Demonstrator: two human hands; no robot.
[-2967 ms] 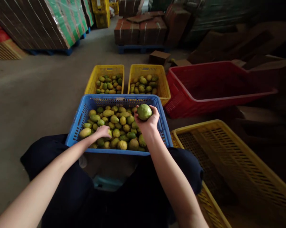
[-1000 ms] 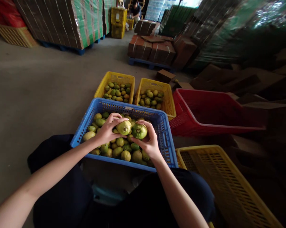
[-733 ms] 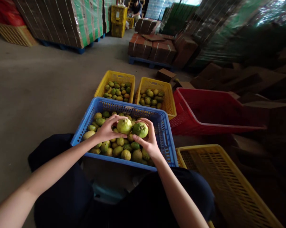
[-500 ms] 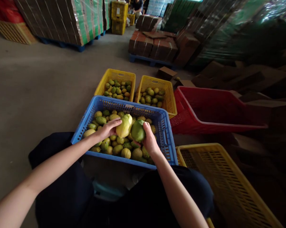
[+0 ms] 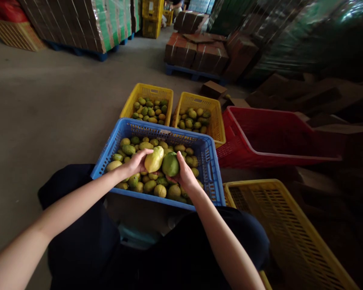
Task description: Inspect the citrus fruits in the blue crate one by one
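A large pale yellow lemon (image 5: pixel 154 159) is gripped in my left hand (image 5: pixel 139 161), thumb along its upper side. My right hand (image 5: pixel 184 173) closes round a dark green lemon (image 5: pixel 170 164), its thumb on the right side and its other fingers mostly hidden beneath. The two fruits are held side by side, very near each other, above a blue plastic crate (image 5: pixel 169 203). Many yellow and green lemons (image 5: pixel 160 191) of differing sizes lie loose inside that crate, which sits in front of my knees.
Two yellow crates (image 5: pixel 133 96) with more lemons stand behind the blue one. A red crate (image 5: pixel 260 155) is to the right, and another yellow crate (image 5: pixel 278 185) beside my right knee. Strapped cardboard stacks (image 5: pixel 196 54) on pallets and a person (image 5: pixel 177 5) are farther back.
Both hands have shifted slightly left with their lemons. The green lemon has turned a little and sits closer to the yellow one. The whole view has tilted slightly.
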